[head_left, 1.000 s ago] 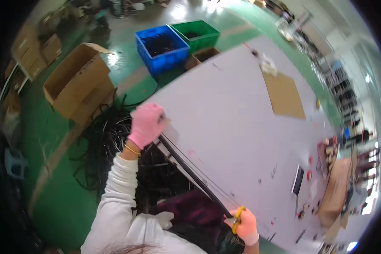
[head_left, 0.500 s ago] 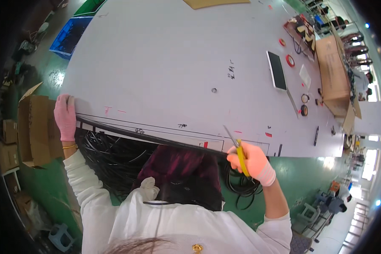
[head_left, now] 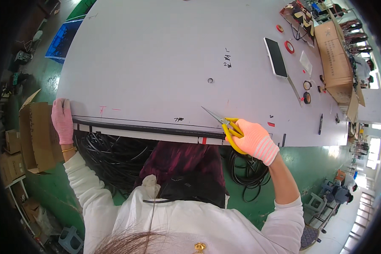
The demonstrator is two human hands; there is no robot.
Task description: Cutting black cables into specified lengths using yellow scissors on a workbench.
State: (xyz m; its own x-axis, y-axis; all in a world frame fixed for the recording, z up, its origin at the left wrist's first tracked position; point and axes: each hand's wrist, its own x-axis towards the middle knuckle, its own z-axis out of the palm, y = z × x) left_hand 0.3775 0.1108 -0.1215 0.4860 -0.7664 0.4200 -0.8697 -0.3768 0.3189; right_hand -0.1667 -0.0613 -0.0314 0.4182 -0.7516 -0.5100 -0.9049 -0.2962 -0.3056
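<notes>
A long black tube-like strip (head_left: 148, 128) lies along the near edge of the table (head_left: 148, 63), beside drawn lines and marks. At the table's left corner, my left hand (head_left: 63, 122), in a pink glove, is closed over the strip's left end; the fingertips are partly hidden. My right hand (head_left: 256, 139), in an orange-pink glove, grips long-nose pliers (head_left: 233, 134) with yellow handles. Their narrow jaws point up and left above the table. The strip's right end passes behind the pliers' handles, and whether my right fingers touch it is hidden.
A phone (head_left: 276, 58), tape rolls (head_left: 307, 98), a marker (head_left: 320, 124) and a small ring (head_left: 210, 80) lie on the table. Cardboard boxes stand at the right (head_left: 332, 59) and left (head_left: 40, 135). Black strip coils (head_left: 110, 158) hang or lie below the near edge.
My right hand has turned the pliers so their jaws point further left, with the handles spread apart. The strip now lies straighter along the edge. My left hand stays at the corner.
</notes>
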